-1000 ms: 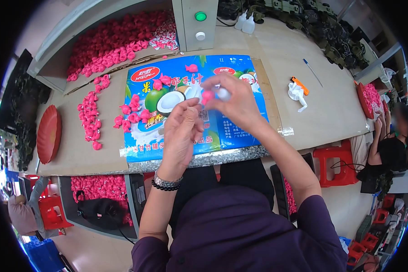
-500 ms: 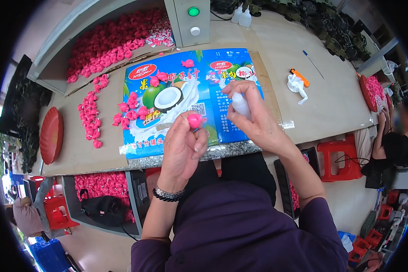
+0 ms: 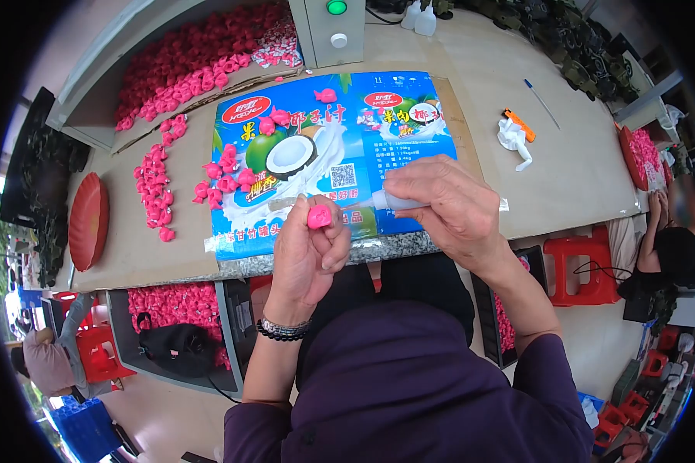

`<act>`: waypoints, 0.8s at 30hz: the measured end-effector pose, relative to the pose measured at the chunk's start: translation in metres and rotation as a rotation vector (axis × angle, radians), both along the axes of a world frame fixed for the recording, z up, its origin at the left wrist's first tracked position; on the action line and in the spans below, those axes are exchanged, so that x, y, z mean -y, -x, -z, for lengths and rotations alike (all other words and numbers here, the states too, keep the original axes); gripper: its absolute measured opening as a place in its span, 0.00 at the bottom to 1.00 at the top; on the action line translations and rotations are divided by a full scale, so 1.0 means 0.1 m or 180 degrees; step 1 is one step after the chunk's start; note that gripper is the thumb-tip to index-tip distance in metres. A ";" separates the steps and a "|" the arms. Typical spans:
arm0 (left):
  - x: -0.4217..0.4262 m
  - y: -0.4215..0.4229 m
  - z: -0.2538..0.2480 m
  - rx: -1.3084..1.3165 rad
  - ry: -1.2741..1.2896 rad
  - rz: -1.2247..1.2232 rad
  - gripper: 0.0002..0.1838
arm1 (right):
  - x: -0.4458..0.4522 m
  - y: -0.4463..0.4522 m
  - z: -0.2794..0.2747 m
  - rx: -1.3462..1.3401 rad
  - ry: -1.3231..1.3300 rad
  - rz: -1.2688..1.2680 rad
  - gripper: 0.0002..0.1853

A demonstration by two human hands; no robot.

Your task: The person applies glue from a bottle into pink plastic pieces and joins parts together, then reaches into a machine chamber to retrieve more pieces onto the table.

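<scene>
My left hand (image 3: 305, 255) is closed on a small pink plastic piece (image 3: 320, 217), pinched above the front part of a blue printed cardboard sheet (image 3: 401, 150). In my right hand (image 3: 459, 208) is a white squeeze bottle (image 3: 394, 202), tipped on its side with its thin nozzle pointing left at the pink piece. Whether the tip touches the piece I cannot tell. Several similar pink pieces (image 3: 227, 184) lie on the cardboard's left side, and a lone pink piece (image 3: 326, 96) lies near its back edge.
More pink pieces (image 3: 156, 185) lie in a strip left of the cardboard, beside a red tray (image 3: 89, 222). A bin of pink pieces (image 3: 201, 62) stands behind. An orange tool (image 3: 520, 123), white cloth (image 3: 513, 139) and pen (image 3: 543, 104) lie right. A co-worker (image 3: 672, 239) sits far right.
My right hand has turned the bottle from upright to lying sideways, its nozzle now toward the left hand. The pink piece has moved slightly left and down with my left hand.
</scene>
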State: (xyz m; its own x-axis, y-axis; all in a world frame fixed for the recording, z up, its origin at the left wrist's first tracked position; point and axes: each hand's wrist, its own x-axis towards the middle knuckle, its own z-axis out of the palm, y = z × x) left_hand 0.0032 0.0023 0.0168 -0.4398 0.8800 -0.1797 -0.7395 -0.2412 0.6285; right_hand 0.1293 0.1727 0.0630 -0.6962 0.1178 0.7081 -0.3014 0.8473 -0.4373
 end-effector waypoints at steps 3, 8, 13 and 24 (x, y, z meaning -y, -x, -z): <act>0.00 -0.02 0.00 -0.0107 0.0069 -0.0031 0.24 | 0.03 0.01 -0.02 0.0009 0.0014 -0.0035 0.17; 0.00 -0.05 -0.02 -0.0211 0.0191 -0.0061 0.24 | 0.05 0.01 -0.03 0.0104 -0.0028 -0.0026 0.17; 0.01 -0.05 0.02 -0.0264 0.0162 -0.0056 0.24 | 0.06 0.01 -0.02 0.0141 -0.0034 -0.0022 0.17; -0.01 -0.03 0.04 -0.0498 -0.0241 -0.0304 0.15 | 0.03 -0.05 0.01 -0.0101 0.0108 0.0255 0.19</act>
State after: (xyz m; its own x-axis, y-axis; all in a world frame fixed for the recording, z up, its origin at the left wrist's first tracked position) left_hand 0.0061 0.0032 0.0130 -0.5392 0.8413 -0.0375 -0.6058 -0.3566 0.7112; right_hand 0.1338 0.1701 0.0618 -0.6609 0.1963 0.7244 -0.2475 0.8542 -0.4573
